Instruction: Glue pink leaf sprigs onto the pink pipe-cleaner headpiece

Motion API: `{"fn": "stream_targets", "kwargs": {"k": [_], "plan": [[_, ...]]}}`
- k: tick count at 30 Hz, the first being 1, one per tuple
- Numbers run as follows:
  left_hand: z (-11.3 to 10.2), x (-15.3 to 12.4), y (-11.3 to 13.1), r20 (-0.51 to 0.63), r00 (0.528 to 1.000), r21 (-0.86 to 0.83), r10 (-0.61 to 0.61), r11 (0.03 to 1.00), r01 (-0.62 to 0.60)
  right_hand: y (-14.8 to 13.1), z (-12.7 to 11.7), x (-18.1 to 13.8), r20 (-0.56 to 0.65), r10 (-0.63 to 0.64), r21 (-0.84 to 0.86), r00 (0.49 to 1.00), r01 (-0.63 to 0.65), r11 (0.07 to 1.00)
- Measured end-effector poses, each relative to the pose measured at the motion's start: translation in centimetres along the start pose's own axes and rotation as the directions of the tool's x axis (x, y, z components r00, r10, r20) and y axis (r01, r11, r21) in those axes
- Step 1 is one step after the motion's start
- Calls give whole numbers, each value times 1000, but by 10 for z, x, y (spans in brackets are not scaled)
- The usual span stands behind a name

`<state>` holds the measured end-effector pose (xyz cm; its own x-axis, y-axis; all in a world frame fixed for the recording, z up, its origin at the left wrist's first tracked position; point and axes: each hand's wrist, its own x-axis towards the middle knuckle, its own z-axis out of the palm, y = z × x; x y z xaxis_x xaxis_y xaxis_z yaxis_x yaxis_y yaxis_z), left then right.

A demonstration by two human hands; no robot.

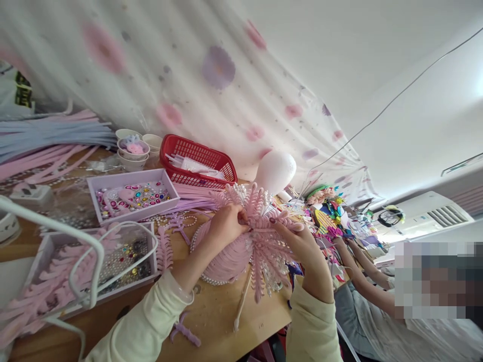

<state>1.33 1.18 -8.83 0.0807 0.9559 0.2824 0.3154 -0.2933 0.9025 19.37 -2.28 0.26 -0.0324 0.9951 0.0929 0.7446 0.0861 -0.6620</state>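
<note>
A pink headpiece (222, 259) of chenille stems, with white pearl strings and feathery leaf-like sprays, rests on the wooden table in front of me. My left hand (228, 223) is closed at its middle, fingertips pinched together; the exact bit between them is hidden. From the other side, my right hand (302, 244) grips a fuzzy pink chenille strip (281, 221) between thumb and fingers. Leafy pink sprays (258, 274) and pearl strands hang below both hands. Behind them stands a smooth white foam head form (277, 168).
Left are two boxes of gems and beads (171, 193) (47, 251), a red basket (199, 151), paper cups (132, 151) and chenille bundles (56, 130). A white curved lamp arm or cable (96, 251) crosses in front. Another person's arms (362, 274) reach over colourful craft pieces (326, 221) at right.
</note>
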Motion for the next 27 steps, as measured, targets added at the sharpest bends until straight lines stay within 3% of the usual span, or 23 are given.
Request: {"fn": "stream_targets", "kwargs": {"k": [7,20,27], "plan": [[-7,3,-1,71,997,-117,-14,993,22,-5,-1,0,29,6,-7,1000,-6,1000],[1,1,-2,13,1000,-83,-13,996,14,-5,2,3,34,-40,37,999,39,999],[-6,3,-1,102,993,-139,-52,988,66,-7,1,3,44,-14,38,999,13,999]]}}
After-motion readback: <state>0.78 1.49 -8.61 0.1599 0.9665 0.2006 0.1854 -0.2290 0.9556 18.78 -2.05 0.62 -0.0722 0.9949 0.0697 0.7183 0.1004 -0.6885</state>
